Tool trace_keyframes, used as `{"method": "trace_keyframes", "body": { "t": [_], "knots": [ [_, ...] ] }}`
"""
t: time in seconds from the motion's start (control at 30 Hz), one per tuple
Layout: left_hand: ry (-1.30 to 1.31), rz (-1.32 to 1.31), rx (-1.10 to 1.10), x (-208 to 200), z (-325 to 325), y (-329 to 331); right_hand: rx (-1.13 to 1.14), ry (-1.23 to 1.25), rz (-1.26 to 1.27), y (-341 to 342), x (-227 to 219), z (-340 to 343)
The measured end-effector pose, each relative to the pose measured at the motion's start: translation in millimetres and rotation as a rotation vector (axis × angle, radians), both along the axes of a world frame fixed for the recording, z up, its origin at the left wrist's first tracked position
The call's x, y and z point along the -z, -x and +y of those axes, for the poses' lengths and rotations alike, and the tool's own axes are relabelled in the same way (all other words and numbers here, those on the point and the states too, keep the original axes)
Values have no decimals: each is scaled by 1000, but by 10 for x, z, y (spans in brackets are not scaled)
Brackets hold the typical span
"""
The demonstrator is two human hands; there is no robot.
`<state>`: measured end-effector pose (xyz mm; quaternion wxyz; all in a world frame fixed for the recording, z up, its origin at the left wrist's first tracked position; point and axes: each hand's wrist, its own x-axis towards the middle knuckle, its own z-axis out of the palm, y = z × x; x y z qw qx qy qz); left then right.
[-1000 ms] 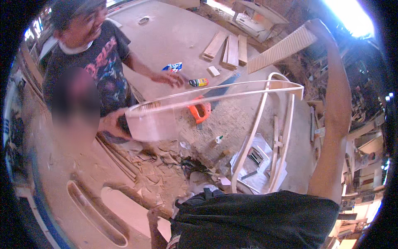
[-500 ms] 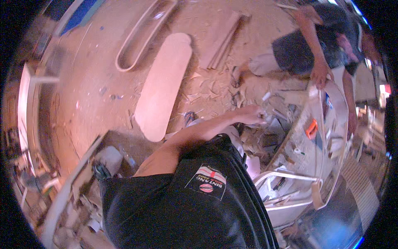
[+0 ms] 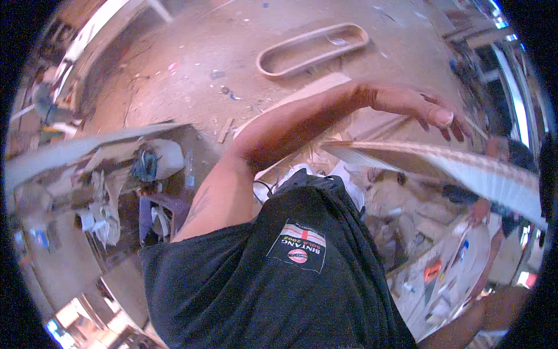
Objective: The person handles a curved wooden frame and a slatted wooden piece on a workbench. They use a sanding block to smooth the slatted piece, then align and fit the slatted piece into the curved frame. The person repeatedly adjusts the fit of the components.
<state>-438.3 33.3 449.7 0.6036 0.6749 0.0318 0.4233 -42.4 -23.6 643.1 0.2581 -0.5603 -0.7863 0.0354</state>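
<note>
My left arm reaches across my black shirt. My left hand (image 3: 415,107) is stretched out at the upper right, thumb and fingers apart, with nothing seen in it. Just below its fingers a long thin panel (image 3: 442,160) runs toward the right rim, its upper edge ridged and blurred; I see no contact between hand and panel. Part of my right arm (image 3: 485,317) shows at the lower right, and the hand is out of sight. Behind my left forearm lies a pale flat board (image 3: 314,93), mostly covered by the arm.
An oval wooden frame (image 3: 279,72) lies on the floor beyond my arm. At right another person's hand (image 3: 479,212) is near a long workpiece holding an orange-handled tool (image 3: 432,271). A cluttered bench (image 3: 87,145) stands at left, and scraps litter the floor.
The view has swung, so the oval frame and the workpiece sit elsewhere in it. My left hand has gone from closed to stretched out, farther forward and right. The ridged panel has come into view.
</note>
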Motion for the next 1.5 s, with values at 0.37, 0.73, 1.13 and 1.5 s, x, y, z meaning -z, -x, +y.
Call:
{"method": "trace_keyframes", "body": {
  "t": [0.37, 0.73, 1.13, 1.5],
  "knots": [
    [501, -51, -512, 435, -879, 1414, -987, 88, 28, 3366, -469, 1226],
    [639, 27, -1105, 1275, -800, 3602, -1017, 220, 328, 6502, 1308, 2394],
    [803, -112, -1051, 1827, 272, 6575, -1045, 318, 705, 9559, 2412, 3529],
    [647, -200, -1198, 1379, 123, 8368, -1176, 538, 1125, 12004, 2196, 3519]
  ]
}}
